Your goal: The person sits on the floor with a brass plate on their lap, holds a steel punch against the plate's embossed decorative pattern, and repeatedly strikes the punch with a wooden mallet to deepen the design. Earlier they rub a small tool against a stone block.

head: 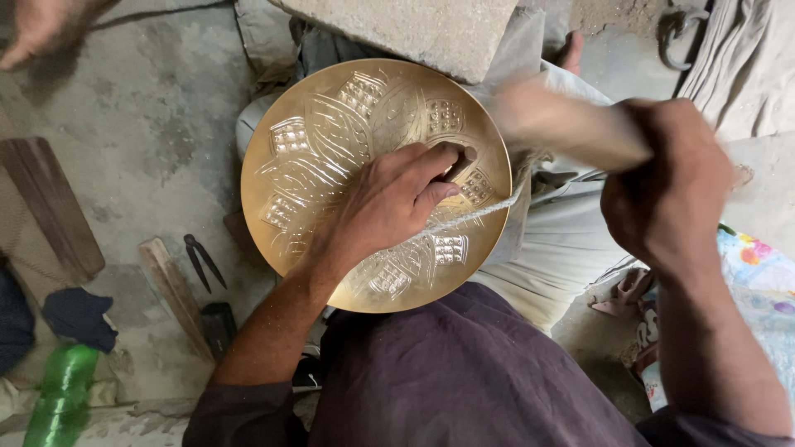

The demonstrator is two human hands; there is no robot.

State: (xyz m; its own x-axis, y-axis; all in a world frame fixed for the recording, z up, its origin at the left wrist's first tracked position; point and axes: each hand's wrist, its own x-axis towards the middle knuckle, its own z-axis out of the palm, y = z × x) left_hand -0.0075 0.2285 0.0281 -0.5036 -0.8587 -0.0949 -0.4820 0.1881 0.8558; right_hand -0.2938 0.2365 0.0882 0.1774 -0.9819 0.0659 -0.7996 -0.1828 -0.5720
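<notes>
My left hand (389,203): fingers (431,194) curled tight around a short dark metal punch (458,163), its tip set on the round engraved brass plate (331,149), right of the plate's centre. Heel of the hand rests on the metal.

My right hand (662,199): fingers clenched around the handle of a pale wooden mallet (563,124). Mallet head is blurred and lies above and to the right of the punch, apart from it.

Plate sits on my lap over pale trousers (555,248), its far edge against a grey stone block (431,29). Surface carries leaf shapes and small cross-hatched squares in a ring. A pale cord (480,211) runs across the plate's right part, under the left hand.

Concrete floor (141,124) to the left: dark metal pincers (203,261), a narrow wooden strip (174,298), a brown wooden board (50,207), a dark blue cloth (79,314), a green plastic bottle (62,393). Another person's hand (37,29) shows at the top left corner, blurred. Patterned colourful cloth (758,265) at the right edge.
</notes>
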